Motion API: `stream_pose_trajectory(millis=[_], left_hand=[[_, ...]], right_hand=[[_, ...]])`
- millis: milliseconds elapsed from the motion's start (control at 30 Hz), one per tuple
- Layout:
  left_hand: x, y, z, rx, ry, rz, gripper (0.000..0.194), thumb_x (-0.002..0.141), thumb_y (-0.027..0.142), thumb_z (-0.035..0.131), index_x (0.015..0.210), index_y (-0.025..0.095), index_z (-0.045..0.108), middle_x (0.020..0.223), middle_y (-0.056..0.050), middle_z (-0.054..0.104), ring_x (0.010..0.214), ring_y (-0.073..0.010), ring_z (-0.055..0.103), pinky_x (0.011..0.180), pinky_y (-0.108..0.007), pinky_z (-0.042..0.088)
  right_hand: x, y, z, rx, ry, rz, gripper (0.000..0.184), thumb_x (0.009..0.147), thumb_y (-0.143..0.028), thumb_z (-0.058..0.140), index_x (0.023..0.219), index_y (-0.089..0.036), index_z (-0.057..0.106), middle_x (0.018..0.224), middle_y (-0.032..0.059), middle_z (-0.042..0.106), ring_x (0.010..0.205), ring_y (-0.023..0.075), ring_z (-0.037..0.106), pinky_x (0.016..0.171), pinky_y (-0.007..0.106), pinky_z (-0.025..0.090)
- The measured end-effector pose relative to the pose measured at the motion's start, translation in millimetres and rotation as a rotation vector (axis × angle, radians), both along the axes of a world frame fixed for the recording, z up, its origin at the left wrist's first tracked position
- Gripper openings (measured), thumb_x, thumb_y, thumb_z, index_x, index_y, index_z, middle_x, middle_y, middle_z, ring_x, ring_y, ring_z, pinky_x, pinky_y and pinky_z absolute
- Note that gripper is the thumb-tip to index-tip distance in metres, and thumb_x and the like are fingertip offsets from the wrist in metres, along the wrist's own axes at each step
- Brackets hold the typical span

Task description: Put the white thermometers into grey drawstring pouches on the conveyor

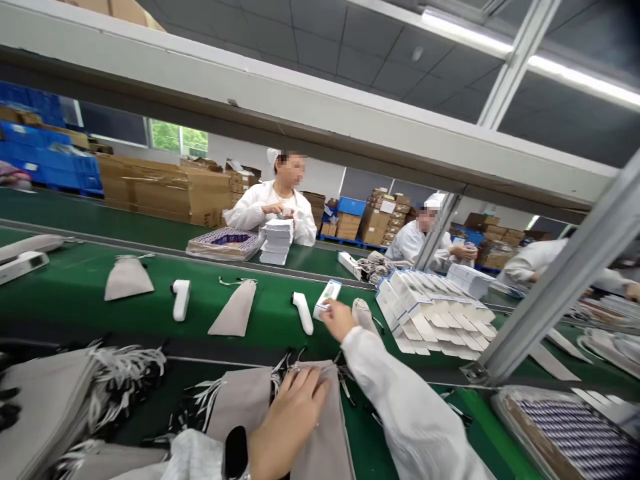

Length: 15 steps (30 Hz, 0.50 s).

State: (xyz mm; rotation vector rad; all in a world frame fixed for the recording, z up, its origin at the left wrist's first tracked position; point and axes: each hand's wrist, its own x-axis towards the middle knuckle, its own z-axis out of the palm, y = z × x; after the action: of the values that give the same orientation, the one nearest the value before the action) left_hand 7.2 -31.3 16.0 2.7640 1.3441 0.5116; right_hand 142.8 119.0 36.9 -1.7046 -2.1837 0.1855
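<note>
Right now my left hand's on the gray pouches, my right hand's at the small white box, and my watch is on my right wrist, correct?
Not quite: the head view shows your watch on your left wrist. The left hand is on the gray pouches and the right hand is at the small white box.

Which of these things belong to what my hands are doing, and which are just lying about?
In the job, it seems: pouch under the left hand; box at the right hand.

Probably just lying about: big carton; blue crates.
</note>
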Motion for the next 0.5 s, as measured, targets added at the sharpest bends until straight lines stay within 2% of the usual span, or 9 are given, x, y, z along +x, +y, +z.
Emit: stream_pose_trajectory(millis=[100,200,267,333,433,500], left_hand=[[-1,0,2.3,0.090,-0.005,0.018,0.052,0.071,0.000,0.039,0.118,0.023,0.037,0.111,-0.006,0.048,0.101,-0.0220,0.044,0.083,-0.036,0.035],[-3,10,-0.7,0.237,0.068,0.077,0.049,0.071,-0.007,0.029,0.110,0.017,0.043,0.097,-0.007,0.052,0.094,-0.0216,0.047,0.080,-0.036,0.036],[-3,15,-3.2,0.320,0.146,0.115,0.039,0.072,-0.007,0.028,0.096,0.014,0.050,0.086,-0.007,0.053,0.089,-0.0227,0.048,0.076,-0.036,0.036],[-2,17,-4.0,0.377,0.218,0.096,0.028,0.076,-0.003,0.030,0.084,0.012,0.052,0.080,-0.007,0.053,0.083,-0.0223,0.048,0.071,-0.034,0.036],[-2,17,-1.6,0.426,0.257,0.007,0.019,0.081,0.004,0.033,0.081,0.013,0.050,0.076,-0.006,0.051,0.078,-0.0191,0.047,0.069,-0.031,0.034],[-2,16,0.7,0.436,0.263,-0.008,0.018,0.082,0.006,0.032,0.080,0.013,0.049,0.075,-0.005,0.050,0.076,-0.0180,0.046,0.068,-0.031,0.033]], right_hand=[[-45,8,-6.3,-0.027,-0.011,0.015,0.028,0.074,-0.029,0.049,0.100,-0.018,0.049,0.098,0.0098,0.056,0.092,0.0219,0.051,0.075,0.032,0.037],[-69,19,-11.8,-0.066,0.026,-0.065,0.031,0.071,-0.020,0.052,0.100,-0.013,0.048,0.103,0.0178,0.052,0.096,0.0286,0.048,0.072,0.040,0.038],[-68,23,-12.5,-0.101,0.077,-0.090,0.032,0.073,-0.014,0.048,0.106,-0.012,0.044,0.105,0.0196,0.050,0.097,0.0286,0.048,0.073,0.043,0.037],[-58,23,-11.7,-0.150,0.145,-0.058,0.041,0.074,-0.013,0.046,0.114,-0.013,0.036,0.104,0.0173,0.052,0.095,0.0257,0.050,0.075,0.042,0.037],[-35,19,-7.4,-0.235,0.281,0.048,0.056,0.077,-0.019,0.041,0.126,-0.013,0.014,0.102,0.0129,0.053,0.091,0.0188,0.053,0.074,0.034,0.041],[-18,11,-1.2,-0.267,0.410,0.132,0.060,0.080,-0.024,0.034,0.128,-0.017,-0.003,0.100,0.0083,0.054,0.088,0.0143,0.055,0.073,0.030,0.043]])
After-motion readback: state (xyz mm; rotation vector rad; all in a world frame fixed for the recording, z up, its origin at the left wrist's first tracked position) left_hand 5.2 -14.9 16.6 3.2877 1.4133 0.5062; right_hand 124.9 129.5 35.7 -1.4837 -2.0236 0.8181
